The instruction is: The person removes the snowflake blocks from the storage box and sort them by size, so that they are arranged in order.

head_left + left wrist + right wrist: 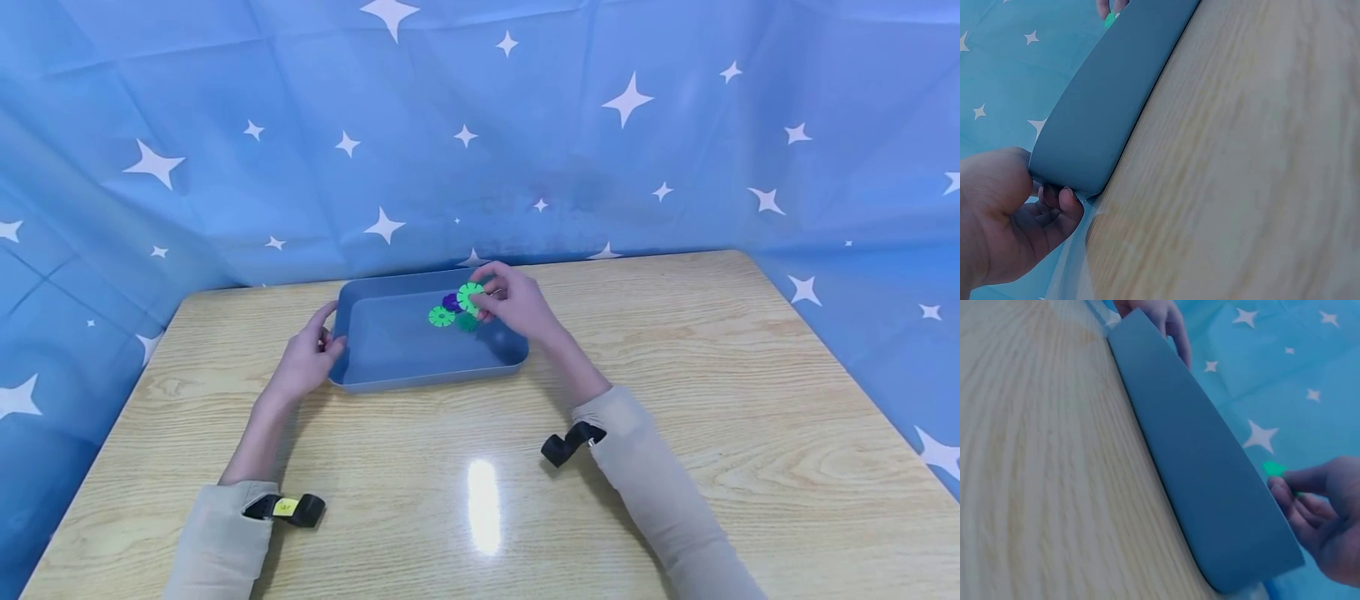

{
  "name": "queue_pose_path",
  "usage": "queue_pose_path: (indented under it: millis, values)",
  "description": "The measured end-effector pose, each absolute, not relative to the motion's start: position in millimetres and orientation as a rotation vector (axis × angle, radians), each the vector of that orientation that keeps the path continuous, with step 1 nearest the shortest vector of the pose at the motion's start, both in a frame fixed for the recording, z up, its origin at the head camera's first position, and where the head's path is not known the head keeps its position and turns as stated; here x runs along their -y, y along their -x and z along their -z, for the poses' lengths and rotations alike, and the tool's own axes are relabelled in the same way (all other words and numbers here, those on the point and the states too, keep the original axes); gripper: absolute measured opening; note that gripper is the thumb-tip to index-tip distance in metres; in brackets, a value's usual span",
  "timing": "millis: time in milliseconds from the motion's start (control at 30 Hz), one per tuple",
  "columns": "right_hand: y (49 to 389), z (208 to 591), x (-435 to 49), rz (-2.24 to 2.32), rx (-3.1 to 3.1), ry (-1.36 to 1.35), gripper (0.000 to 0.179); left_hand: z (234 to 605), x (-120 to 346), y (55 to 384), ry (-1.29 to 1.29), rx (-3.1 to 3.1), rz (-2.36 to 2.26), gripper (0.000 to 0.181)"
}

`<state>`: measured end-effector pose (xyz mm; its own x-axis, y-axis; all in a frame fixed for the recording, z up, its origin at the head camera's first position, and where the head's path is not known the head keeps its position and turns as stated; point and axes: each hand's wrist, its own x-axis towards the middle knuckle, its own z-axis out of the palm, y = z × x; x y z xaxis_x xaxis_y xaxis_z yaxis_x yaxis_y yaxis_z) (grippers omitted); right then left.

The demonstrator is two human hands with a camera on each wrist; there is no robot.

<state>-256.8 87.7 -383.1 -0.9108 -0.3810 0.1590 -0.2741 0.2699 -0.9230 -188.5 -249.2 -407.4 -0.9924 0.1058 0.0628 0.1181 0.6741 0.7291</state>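
A blue-grey rectangular tray (386, 337) stands toward the back of the wooden table. At its left end my left hand (303, 360) grips the wall, thumb over the rim; in the left wrist view the other fingers curl at the tray's outer corner. Over the tray's right part my right hand (519, 307) pinches a bright green notched plastic disc (470, 297) between thumb and fingers. Close by it in the head view are a purple disc (451, 302), a second bright green disc (441, 317) and a darker green disc (467, 322), clustered and partly overlapping.
The wooden table (405, 467) extends in front of the tray and to both sides. A blue curtain (465, 167) with white stars hangs directly behind it. Each sleeve carries a black wrist camera mount, the left (306, 510) and the right (558, 450).
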Motion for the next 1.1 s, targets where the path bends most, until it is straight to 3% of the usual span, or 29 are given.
queue_pose_path:
  millis: [1100]
  values:
    - [287.3, 399.8, -180.7, 1.69, -2.624, 0.136, 0.029, 404.4, 247.3, 187.0, 0.199, 2.857, 1.231, 0.059]
